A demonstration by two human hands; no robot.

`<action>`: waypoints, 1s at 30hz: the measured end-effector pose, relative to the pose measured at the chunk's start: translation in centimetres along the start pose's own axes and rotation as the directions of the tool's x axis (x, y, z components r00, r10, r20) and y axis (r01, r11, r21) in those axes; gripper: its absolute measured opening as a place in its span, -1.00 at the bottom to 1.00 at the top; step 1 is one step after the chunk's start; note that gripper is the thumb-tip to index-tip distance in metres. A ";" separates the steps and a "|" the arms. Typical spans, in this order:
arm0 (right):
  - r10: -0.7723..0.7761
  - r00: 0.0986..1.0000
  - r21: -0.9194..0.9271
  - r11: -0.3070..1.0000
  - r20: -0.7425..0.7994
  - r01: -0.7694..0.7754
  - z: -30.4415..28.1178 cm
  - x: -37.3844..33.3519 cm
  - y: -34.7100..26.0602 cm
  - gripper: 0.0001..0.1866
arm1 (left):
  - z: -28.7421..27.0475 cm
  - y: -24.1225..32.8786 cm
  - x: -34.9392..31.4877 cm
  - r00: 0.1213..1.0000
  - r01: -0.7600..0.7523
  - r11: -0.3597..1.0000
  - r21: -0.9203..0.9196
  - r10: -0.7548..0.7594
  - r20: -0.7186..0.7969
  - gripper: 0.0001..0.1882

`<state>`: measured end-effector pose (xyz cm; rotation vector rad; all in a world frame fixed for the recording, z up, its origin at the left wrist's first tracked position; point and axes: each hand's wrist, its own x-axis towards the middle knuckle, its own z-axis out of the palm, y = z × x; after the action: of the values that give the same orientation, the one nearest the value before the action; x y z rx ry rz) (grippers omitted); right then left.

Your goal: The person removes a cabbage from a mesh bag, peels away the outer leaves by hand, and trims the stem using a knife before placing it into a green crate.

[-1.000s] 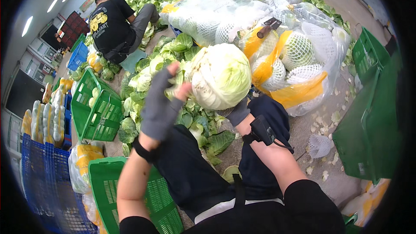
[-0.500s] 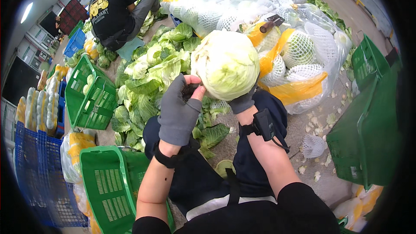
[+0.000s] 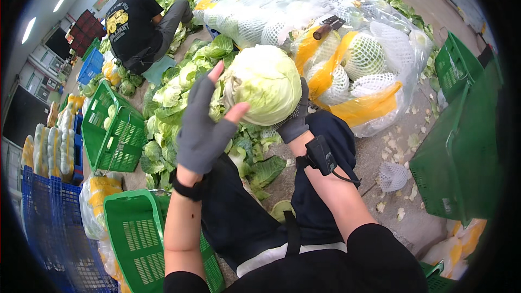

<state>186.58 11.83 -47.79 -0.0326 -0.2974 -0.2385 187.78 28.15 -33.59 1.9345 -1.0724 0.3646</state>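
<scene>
A pale green cabbage (image 3: 264, 86), stripped to light leaves with a browned patch on its left side, is held above my knees. My right hand (image 3: 293, 119), in a grey fingerless glove, cups it from the right and below; most of those fingers are hidden. Beside its left face is my left hand (image 3: 205, 119), gloved alike, thumb and fingers spread apart. The thumb tip overlaps the cabbage's lower left edge; whether it touches, I cannot tell. A knife (image 3: 324, 30) with a brown handle lies on the bagged cabbages (image 3: 347, 70) beyond my right hand.
Loose cabbage leaves (image 3: 163, 125) are heaped ahead and left. Green crates (image 3: 130, 222) stand at both sides, with blue crates (image 3: 51, 211) farther left. A foam net (image 3: 393, 177) and scraps lie on the floor at right. Another person (image 3: 135, 27) sits far left.
My left hand has come off its pinch at the cabbage's lower left side and spread open. The cabbage, in my right hand, has shifted slightly left and turned.
</scene>
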 end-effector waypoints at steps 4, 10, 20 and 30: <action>0.039 0.999 -0.011 0.999 -0.001 -0.039 -0.6 0.0 0.4 -0.23 | 2.4 0.1 0.8 0.978 -0.208 0.931 0.301 0.197 0.065 -0.36; -0.030 0.995 -0.145 0.989 -0.090 0.017 0.1 0.0 0.6 -0.22 | 3.1 1.4 1.0 0.990 0.102 0.991 0.082 -0.109 0.089 -0.50; -0.083 0.975 0.048 0.996 0.208 0.075 -1.6 0.3 0.5 -0.42 | 3.7 -0.1 -0.3 0.794 -0.606 0.784 0.135 0.584 0.168 -0.50; 0.033 0.999 -0.121 0.992 0.033 -0.028 -2.1 -0.4 1.0 -0.50 | 1.7 -0.3 -1.2 0.861 -0.420 0.905 -0.065 0.420 0.285 -0.69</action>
<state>187.04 12.73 -49.93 -0.1604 -0.3172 -0.2255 187.04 27.45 -35.45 1.7763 -1.7025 0.3178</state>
